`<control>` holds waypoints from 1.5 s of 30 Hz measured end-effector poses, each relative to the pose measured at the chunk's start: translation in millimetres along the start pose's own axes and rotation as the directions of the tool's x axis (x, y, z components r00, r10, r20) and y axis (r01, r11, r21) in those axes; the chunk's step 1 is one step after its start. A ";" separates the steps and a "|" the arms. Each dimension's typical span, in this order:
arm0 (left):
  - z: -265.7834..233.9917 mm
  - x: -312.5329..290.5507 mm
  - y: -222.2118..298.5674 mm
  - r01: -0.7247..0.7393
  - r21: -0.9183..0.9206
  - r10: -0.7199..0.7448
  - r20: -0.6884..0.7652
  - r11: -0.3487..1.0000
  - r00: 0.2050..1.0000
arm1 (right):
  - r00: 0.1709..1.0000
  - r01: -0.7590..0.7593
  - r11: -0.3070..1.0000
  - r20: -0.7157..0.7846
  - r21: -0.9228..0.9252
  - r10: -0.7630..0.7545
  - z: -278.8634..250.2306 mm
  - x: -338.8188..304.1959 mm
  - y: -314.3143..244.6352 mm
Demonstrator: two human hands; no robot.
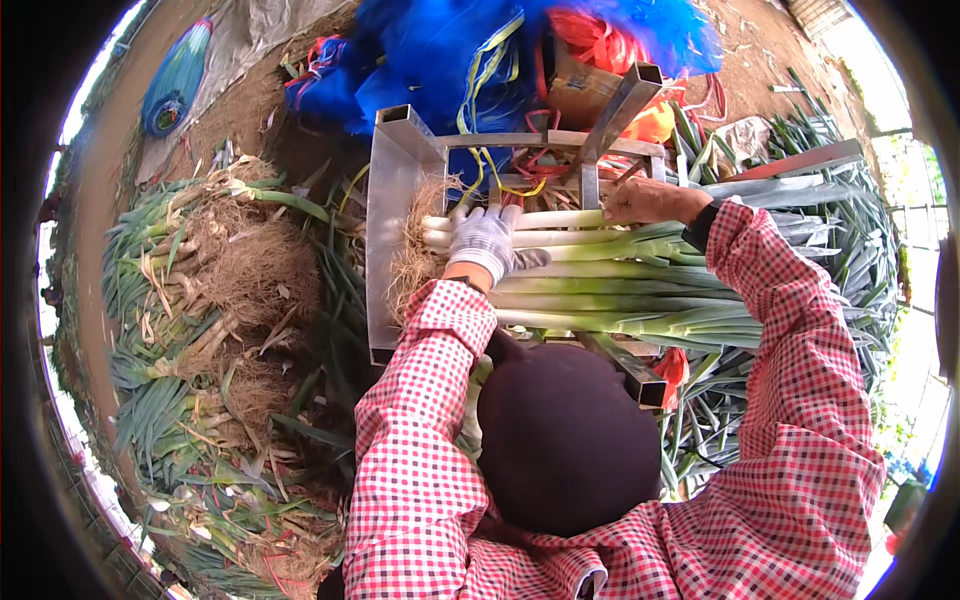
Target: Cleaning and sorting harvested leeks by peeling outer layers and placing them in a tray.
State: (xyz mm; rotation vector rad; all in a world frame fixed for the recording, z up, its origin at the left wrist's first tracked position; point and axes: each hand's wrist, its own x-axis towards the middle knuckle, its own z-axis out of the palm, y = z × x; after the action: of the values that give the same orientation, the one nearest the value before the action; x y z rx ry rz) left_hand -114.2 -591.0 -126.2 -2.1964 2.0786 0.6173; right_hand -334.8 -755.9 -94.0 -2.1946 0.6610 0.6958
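Observation:
Several leeks (pixel 610 285) lie side by side across a metal frame, roots to the left and green leaves to the right. My left hand (pixel 483 242), in a grey-white glove, rests over the white stems near the root end, its fingers apart and its thumb pointing right. Bare and curled, my right hand (pixel 650 203) closes on the farthest leek (pixel 560 219) where white turns to green. The root tufts (pixel 415 240) sit near the frame's upright metal plate (pixel 390 190). Yellow straps (pixel 487 165) run down from the far side to the fingers of my left hand.
Square metal posts (pixel 625 110) rise from the frame's far side. A heap of rooted leeks (pixel 240 250) lies left; more leek leaves (pixel 840 240) pile up right, near a flat reddish strip (pixel 800 160). Blue netting (pixel 430 60) and red plastic straps (pixel 595 40) lie beyond.

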 end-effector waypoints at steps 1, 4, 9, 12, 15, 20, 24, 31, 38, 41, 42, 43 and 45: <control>2.3 0.1 -1.9 0.003 0.009 -0.004 0.013 1.000 1.000 | 0.997 -0.058 0.998 0.041 -0.039 0.060 -5.7 0.2 -11.7; 2.7 -2.2 3.6 0.046 0.069 -0.046 -0.006 0.997 0.999 | 0.986 0.099 0.963 -0.107 -0.252 -0.129 9.8 -2.8 -12.3; 0.5 -4.1 5.0 0.047 0.092 -0.048 0.009 0.995 0.999 | 0.942 0.088 0.912 -0.265 -0.401 -0.208 30.2 -4.5 -10.0; -4.8 -4.9 1.1 0.032 0.061 -0.037 0.077 0.998 0.996 | 0.969 -0.060 0.950 -0.247 -0.307 -0.019 30.8 -4.3 -22.5; -9.2 -3.3 3.1 -0.028 0.067 0.023 0.082 0.997 0.996 | 0.974 -0.043 0.935 -0.224 -0.351 -0.040 31.3 -7.7 -18.7; 9.5 -12.3 -5.7 -0.067 0.116 0.074 -0.058 0.991 0.996 | 0.976 -0.103 0.919 -0.219 -0.381 0.018 30.4 -5.9 -34.9; -14.6 -14.6 8.1 0.004 0.170 -0.031 0.160 0.985 0.987 | 0.955 -0.019 0.941 -0.283 -0.337 -0.082 48.3 0.9 -21.5; -27.6 -9.0 20.7 0.034 0.191 -0.086 0.269 0.981 0.959 | 0.892 -0.146 0.919 -0.450 -0.365 -0.037 34.3 -79.6 22.4; -15.7 -9.4 14.7 -0.023 0.089 0.011 0.133 0.996 0.991 | 0.741 -0.564 0.823 -0.480 -0.064 0.470 75.1 -209.4 191.3; -9.8 -5.8 8.0 0.024 0.075 -0.034 0.147 0.997 0.989 | 0.688 -0.725 0.665 -0.238 -0.178 0.686 39.4 -181.5 171.6; -2.3 -4.4 2.7 0.035 0.084 -0.046 0.131 0.996 0.990 | 0.694 -0.664 0.558 -0.132 -0.498 0.708 8.5 -164.5 136.5; 4.3 -0.7 1.1 0.036 0.091 -0.046 0.113 0.995 0.992 | 0.659 -0.515 0.393 -0.058 -0.762 0.750 -15.5 -148.4 102.6; 3.5 5.2 1.0 0.048 0.077 -0.061 0.177 0.996 0.982 | 0.906 -0.321 0.486 -0.113 -0.813 0.409 -41.3 -113.2 22.9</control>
State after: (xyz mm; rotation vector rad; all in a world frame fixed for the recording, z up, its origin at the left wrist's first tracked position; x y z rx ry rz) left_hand -116.0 -595.0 -130.8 -2.0672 1.9153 0.6952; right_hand -419.6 -773.9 -7.3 -2.8521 0.8893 1.6026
